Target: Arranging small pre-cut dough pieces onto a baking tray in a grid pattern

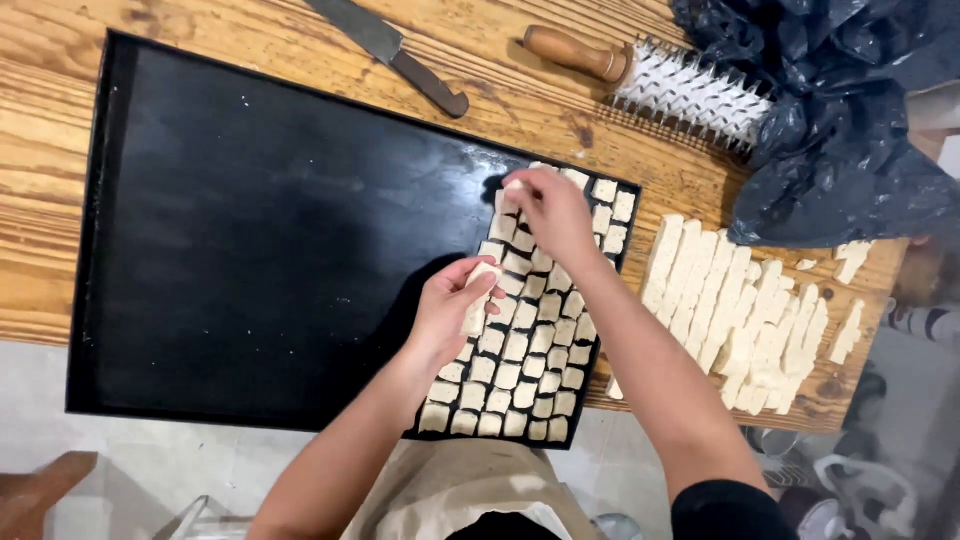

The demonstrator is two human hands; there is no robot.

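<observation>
Dough pieces (pixel 520 340): small pale squares that we see packed in tight rows on the right end of the black baking tray (pixel 260 250), edge against edge, probably so the tray takes as many as it can.
Dough strip (pixel 478 300): a pale bar in our left hand, held over the tray's filled rows; we judge it the stock the small pieces come from.
Left hand (pixel 450 310): fingers curled around the strip, thumb on top, low over the tray, likely to keep the strip within easy reach of the other hand.
Right hand (pixel 555 212): fingertips pinched on one small piece at the far edge of the tray's filled patch, where the rows leave off.
Tray: lies across the wooden table (pixel 60 150), its near edge overhanging; everything left of the rows is bare black metal.
Cut strips (pixel 735 310): a batch of long pale strips side by side on the table, just right of the tray.
Knife (pixel 390 50): beyond the tray's far edge, lying flat.
Spiked roller (pixel 660 85): beyond the tray's far right corner, wooden handle toward the knife.
Black plastic bag (pixel 840 110): crumpled, far right of the tray, touching the roller.
</observation>
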